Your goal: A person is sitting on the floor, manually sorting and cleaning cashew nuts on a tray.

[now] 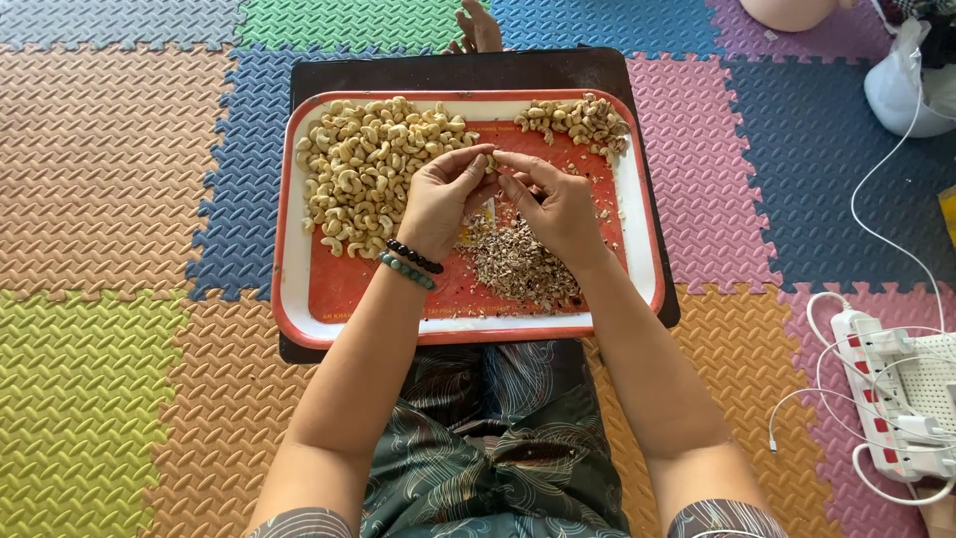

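Item: my left hand, over the middle of the tray, fingers pressed together at the tips, pinching a single cashew. Two bead bracelets on the wrist, one dark, one green.

Item: my right hand, just beside the left, fingertips touching the same cashew from the other side, fingers curled and closed on it.

Item: the cashew, held between both hands, above the tray's middle, nearer its far edge.

Item: the tray, red floor with white rim, rounded corners, resting on a dark board across my lap.

Item: pile of peeled cashews, pale, large, filling the far left corner of the tray and running down its left side.

Item: smaller pile of unpeeled cashews, browner, in the far right corner of the tray.

Item: heap of skins, brown flakes, in the middle of the tray toward the near edge, under my right hand and wrist.

Item: the floor mat, interlocking foam squares in several colours, under and around the board.

Item: power strip with white cables, on the mat well to the right of the tray.

Item: a foot, just beyond the board's far edge.
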